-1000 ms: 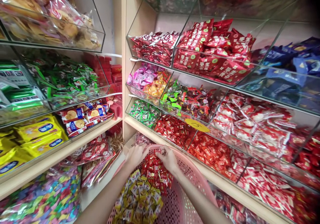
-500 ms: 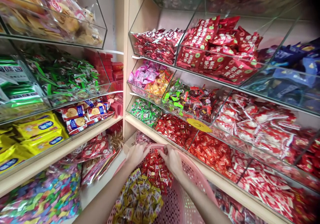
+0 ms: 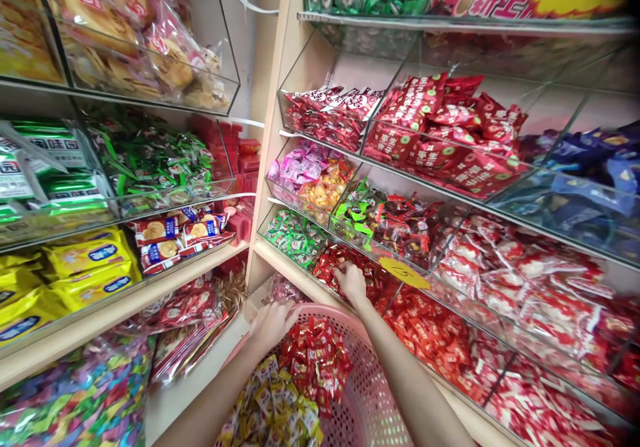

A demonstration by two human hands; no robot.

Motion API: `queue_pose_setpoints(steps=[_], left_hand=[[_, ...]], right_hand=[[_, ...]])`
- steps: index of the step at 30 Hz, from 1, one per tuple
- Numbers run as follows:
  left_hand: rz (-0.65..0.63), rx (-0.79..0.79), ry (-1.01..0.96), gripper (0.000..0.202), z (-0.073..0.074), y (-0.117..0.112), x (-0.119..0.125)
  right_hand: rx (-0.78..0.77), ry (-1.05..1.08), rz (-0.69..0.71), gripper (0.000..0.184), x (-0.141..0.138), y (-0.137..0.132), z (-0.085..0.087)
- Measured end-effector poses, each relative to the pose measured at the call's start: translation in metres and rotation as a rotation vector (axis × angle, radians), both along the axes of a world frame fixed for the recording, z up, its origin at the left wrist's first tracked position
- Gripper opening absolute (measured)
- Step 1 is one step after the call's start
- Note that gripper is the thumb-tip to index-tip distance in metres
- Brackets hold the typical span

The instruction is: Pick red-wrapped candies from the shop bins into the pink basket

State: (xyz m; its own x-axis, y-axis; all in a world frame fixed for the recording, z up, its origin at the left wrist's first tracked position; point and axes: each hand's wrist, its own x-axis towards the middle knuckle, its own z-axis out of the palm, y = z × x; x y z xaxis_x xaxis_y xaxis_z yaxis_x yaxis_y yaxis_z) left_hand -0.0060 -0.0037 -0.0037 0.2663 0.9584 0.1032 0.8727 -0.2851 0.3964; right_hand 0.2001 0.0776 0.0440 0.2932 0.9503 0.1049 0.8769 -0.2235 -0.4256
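The far rim of the pink basket (image 3: 367, 400) is being gripped by the left hand (image 3: 270, 324), with the fingers curled over its edge. The right hand (image 3: 351, 280) is being pressed, fingers bent downward, into the red sweets (image 3: 327, 266) in the lowest clear bin. Whether any are being enclosed there cannot be told, since the fingertips are being hidden among the wrappers.

The basket is being held just below the wooden shelf (image 3: 285, 268), close under that bin. A heap of red sweets (image 3: 315, 360) and a heap of yellow sweets (image 3: 280, 407) are being carried in it, side by side and touching. Green sweets (image 3: 295, 234) are being kept in the neighbouring bin to the left, and a yellow price tag (image 3: 404, 272) is being displayed on the glass just to the right of the hand.

The scooping is probably best done with the fingers being closed well under the pile, so that loose, slippery wrappers are not being shed over the glass lip. The basket is judged to be well placed: any pieces being dropped are likely to be caught. Care is being called for so that the green sweets alongside are not being gathered with the red.
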Motion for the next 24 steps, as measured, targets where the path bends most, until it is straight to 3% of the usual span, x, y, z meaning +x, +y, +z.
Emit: queue_pose_setpoints(steps=[7, 17, 20, 24], left_hand=[[0.019, -0.003, 0.027, 0.046, 0.002, -0.001, -0.001], [0.008, -0.020, 0.019, 0.045, 0.007, -0.001, -0.001], [0.003, -0.011, 0.038, 0.046, 0.007, 0.000, 0.000], [-0.008, 0.007, 0.057, 0.046, 0.008, 0.000, -0.001]], right_hand=[[-0.100, 0.064, -0.152, 0.037, -0.016, 0.019, -0.018], [0.119, 0.224, -0.085, 0.020, -0.020, 0.025, -0.032], [0.176, 0.294, -0.076, 0.023, -0.019, 0.023, -0.029], [0.262, 0.416, -0.033, 0.028, -0.012, 0.001, -0.007]])
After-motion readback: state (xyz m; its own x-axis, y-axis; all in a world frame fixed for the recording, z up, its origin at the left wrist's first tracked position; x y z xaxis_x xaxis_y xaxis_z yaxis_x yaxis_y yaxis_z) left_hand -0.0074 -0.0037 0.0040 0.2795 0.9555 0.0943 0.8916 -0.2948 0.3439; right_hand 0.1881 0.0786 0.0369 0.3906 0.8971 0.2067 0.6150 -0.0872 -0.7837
